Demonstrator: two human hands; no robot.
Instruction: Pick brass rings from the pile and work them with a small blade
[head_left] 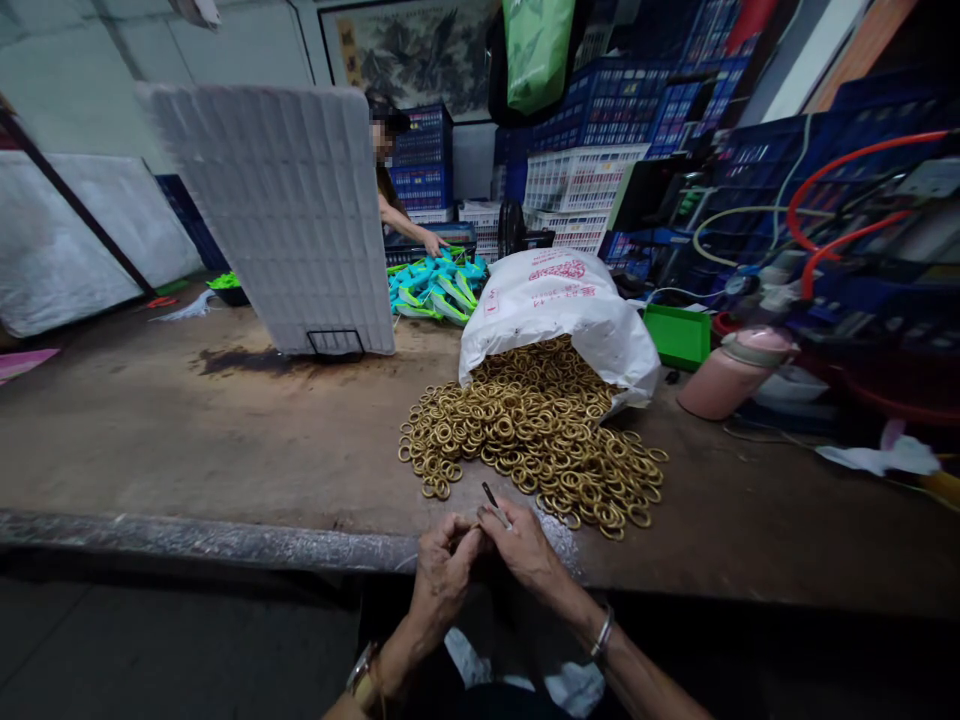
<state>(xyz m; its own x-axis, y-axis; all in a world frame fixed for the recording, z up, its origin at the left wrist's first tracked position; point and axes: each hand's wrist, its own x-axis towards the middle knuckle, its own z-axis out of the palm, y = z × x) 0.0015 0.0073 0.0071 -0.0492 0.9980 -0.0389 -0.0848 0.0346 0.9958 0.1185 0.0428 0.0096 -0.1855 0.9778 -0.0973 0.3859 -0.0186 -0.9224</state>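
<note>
My left hand [444,570] is closed in a pinch at the table's front edge, close against my right hand. What its fingers hold is hidden. My right hand [529,548] is closed around a slim knife-like tool [490,496], whose thin dark tip points up and away from me. Just beyond both hands spreads a heap of gold-coloured rings [540,440]. The rings spill from the mouth of a white woven sack [551,295] with red print, lying on its side. Pale shavings [559,540] lie on the table beside my right hand.
A tall white ribbed panel [277,210] stands upright on the brown table [135,430]. Behind it, a co-worker's hand [433,242] touches turquoise and green pieces [439,287]. At right are a pink bottle [735,372] and a green tray [677,337]. Crates [577,180] are stacked behind.
</note>
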